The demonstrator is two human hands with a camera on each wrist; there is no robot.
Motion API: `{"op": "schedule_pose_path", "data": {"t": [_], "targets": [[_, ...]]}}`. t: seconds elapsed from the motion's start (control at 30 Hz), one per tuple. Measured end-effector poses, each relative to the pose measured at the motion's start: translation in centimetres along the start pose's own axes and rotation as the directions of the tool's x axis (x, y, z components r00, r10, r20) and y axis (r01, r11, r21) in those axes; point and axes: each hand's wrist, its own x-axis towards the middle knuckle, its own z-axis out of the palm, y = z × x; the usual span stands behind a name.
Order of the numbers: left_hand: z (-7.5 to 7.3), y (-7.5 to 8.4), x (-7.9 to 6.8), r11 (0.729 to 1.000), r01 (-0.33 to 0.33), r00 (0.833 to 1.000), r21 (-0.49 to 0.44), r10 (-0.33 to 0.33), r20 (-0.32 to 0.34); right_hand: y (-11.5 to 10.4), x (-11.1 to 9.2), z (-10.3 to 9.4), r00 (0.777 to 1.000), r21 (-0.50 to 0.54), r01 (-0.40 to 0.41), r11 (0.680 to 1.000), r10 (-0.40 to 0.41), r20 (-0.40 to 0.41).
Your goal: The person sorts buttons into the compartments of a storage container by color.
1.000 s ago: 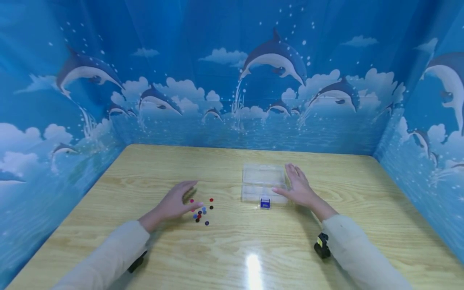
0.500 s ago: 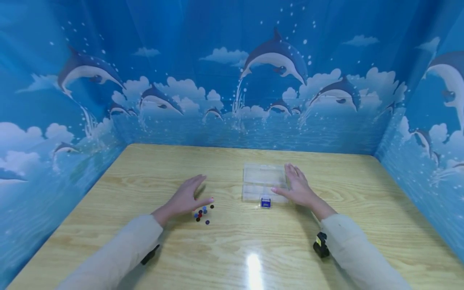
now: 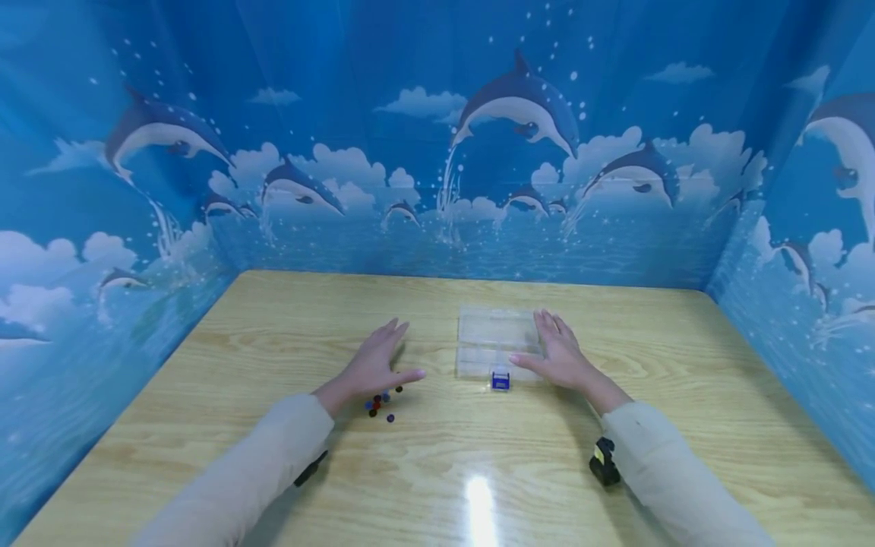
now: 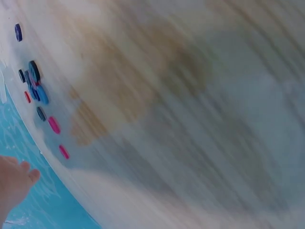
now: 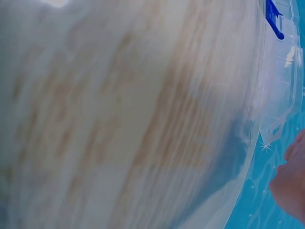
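Note:
My left hand (image 3: pixel 374 365) is above the table, its fingers extended and thumb spread, holding nothing. Below it lie several small round button-like discs (image 3: pixel 377 405) in red, blue and black; the hand hides some of them. The left wrist view adds pink discs (image 4: pixel 54 125) among blue ones, with part of the left hand (image 4: pixel 16 183) at the edge. A clear plastic box (image 3: pixel 478 328) lies unfolded in two halves, with a blue latch (image 3: pixel 500 381) at its front. At its right side is my right hand (image 3: pixel 559 360), fingers straight; whether it touches the box I cannot tell.
The wood-grain table (image 3: pixel 437 456) reaches back to a blue curtain (image 3: pixel 383 228) printed with dolphins, which also stands at both sides. A black wrist device (image 3: pixel 604 462) sits under the right sleeve.
My left hand has moved right and slightly away from me over the discs, covering some that showed before. The right hand and the box have stayed almost where they were.

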Motion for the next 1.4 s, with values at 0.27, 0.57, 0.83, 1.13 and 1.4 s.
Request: {"op": "schedule_pose_path", "data": {"t": [0.27, 0.57, 0.83, 1.13, 1.4], "targets": [[0.7, 0.5, 0.8, 1.0, 0.007, 1.0, -0.019, -0.006, 0.017, -0.2, -0.1, -0.1, 1.0, -0.006, 0.008, 1.0, -0.008, 0.009], [1.4, 0.9, 1.6, 1.0, 0.023, 0.999, -0.019, -0.022, 0.033, 0.0, -0.2, 0.1, 1.0, -0.03, 0.03, 0.999, -0.03, 0.0], [1.7, 1.4, 2.6, 0.999, -0.011, 0.999, 0.052, 0.009, 0.036, 0.1, -0.2, 0.3, 0.999, -0.05, 0.038, 0.998, -0.038, -0.006], [2.0, 2.3, 3.6, 0.995, -0.031, 0.998, 0.1, 0.025, 0.056, 0.0, -0.3, 0.5, 0.999, -0.036, 0.032, 0.999, -0.031, 0.018], [2.5, 3.0, 4.3, 0.988, -0.033, 0.996, 0.152, 0.021, 0.082, -0.4, -0.5, 0.3, 0.999, -0.036, 0.021, 0.999, -0.02, 0.033]]}}
